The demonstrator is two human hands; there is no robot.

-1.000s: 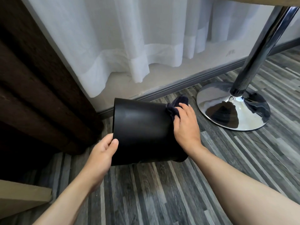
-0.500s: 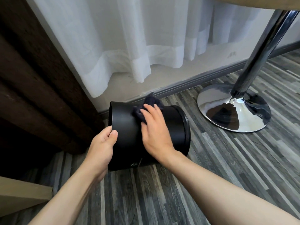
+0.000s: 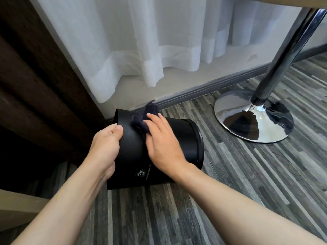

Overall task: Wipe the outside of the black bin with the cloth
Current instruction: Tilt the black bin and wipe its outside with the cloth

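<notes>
The black bin (image 3: 184, 138) lies on its side on the grey wood-look floor, its rimmed end toward the right and a small white logo on its near wall. My left hand (image 3: 104, 147) grips the bin's left end, thumb on top. A dark navy cloth (image 3: 143, 117) is bunched on the bin's upper wall near that end. My right hand (image 3: 162, 144) lies flat over the cloth, fingers pressing it against the bin.
A chrome table base (image 3: 253, 117) with its slanted pole (image 3: 283, 55) stands right of the bin. A white sheer curtain (image 3: 150, 41) and grey skirting run behind. A dark brown curtain (image 3: 35, 85) hangs at the left, a beige edge (image 3: 17, 206) below it.
My right hand has slid the cloth leftward along the bin's wall, from the right end to near the left end. The bin has turned so its logo faces me.
</notes>
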